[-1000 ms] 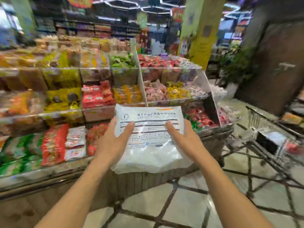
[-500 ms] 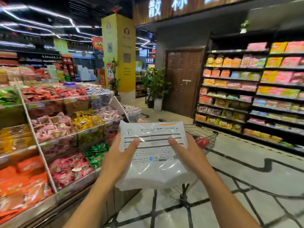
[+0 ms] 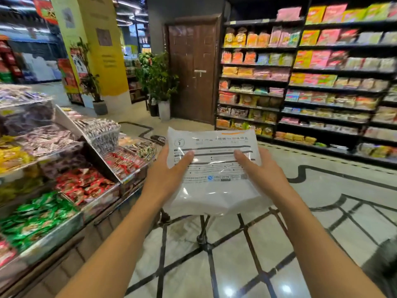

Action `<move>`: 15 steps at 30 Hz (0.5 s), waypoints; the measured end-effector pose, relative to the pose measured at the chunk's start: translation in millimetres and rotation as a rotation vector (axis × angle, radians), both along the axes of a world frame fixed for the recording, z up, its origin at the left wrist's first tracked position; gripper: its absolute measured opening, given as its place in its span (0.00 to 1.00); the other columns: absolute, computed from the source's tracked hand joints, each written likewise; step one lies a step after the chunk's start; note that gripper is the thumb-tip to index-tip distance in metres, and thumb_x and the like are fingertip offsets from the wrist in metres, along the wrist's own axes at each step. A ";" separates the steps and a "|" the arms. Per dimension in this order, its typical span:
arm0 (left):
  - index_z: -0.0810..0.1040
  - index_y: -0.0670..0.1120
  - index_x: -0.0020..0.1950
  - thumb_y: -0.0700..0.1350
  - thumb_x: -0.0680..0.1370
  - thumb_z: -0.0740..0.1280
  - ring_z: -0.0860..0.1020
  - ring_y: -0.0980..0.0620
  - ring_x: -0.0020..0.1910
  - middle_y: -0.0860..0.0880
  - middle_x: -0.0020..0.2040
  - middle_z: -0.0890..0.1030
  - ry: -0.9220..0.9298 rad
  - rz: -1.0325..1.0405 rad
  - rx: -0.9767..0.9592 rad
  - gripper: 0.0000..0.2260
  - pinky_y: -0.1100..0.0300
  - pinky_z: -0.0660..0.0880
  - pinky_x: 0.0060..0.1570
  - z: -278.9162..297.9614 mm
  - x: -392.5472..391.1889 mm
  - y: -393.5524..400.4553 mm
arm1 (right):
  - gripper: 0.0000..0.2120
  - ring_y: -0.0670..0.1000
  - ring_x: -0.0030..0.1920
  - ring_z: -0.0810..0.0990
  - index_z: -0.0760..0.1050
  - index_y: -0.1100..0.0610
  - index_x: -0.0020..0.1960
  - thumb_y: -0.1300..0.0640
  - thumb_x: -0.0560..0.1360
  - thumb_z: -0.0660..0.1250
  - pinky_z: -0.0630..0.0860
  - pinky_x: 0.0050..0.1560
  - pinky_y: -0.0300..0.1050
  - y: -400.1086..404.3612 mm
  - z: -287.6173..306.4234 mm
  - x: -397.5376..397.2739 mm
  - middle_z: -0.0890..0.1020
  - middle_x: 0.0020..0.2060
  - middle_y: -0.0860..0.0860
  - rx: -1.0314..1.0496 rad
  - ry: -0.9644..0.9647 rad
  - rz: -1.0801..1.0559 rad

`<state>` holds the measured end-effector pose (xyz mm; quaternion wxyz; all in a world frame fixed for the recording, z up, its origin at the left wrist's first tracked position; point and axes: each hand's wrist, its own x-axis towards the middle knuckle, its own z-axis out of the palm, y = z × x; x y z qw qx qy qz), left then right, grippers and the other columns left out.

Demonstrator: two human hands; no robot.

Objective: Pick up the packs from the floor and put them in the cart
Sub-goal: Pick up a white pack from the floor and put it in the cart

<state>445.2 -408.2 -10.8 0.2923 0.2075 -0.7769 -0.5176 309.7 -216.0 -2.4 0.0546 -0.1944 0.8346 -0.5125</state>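
Both hands, left (image 3: 166, 177) and right (image 3: 261, 175), grip a white, clear-bottomed, grey-printed pack (image 3: 214, 168) by its sides.

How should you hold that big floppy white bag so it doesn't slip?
Take the soft white plastic pack by its two side edges, one grip from each side, as the left hand and right hand do now. It is wide, flat and saggy at the bottom, so a one-sided grip would probably let it droop.

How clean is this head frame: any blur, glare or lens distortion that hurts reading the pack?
Head view: the shelves and candy bins smear with motion blur; wide-angle bending curves the frame edges; the white pack, held by the left hand and right hand, shows plastic glare and unreadable print; ceiling lights reflect on the floor.
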 end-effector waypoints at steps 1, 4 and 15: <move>0.74 0.62 0.71 0.65 0.77 0.67 0.82 0.54 0.60 0.61 0.61 0.83 -0.002 -0.001 0.010 0.23 0.48 0.78 0.61 -6.9 -23.8 -7.9 | 0.30 0.50 0.54 0.84 0.68 0.42 0.73 0.30 0.77 0.66 0.79 0.62 0.57 -4.5 -4.0 -20.1 0.82 0.58 0.44 -0.003 -0.004 -0.015; 0.74 0.64 0.69 0.69 0.74 0.67 0.80 0.53 0.60 0.63 0.58 0.82 -0.036 -0.008 0.049 0.25 0.50 0.76 0.62 -17.2 -100.4 -32.1 | 0.32 0.52 0.56 0.84 0.67 0.43 0.75 0.30 0.76 0.66 0.79 0.63 0.59 -21.7 -9.6 -84.6 0.82 0.62 0.46 0.003 -0.004 -0.053; 0.72 0.61 0.72 0.72 0.74 0.65 0.82 0.52 0.56 0.58 0.58 0.84 -0.107 -0.038 -0.004 0.29 0.47 0.78 0.60 -24.3 -337.1 -83.5 | 0.29 0.50 0.52 0.85 0.68 0.44 0.75 0.33 0.78 0.67 0.77 0.50 0.50 -64.2 -13.8 -305.1 0.82 0.57 0.44 -0.014 -0.049 -0.096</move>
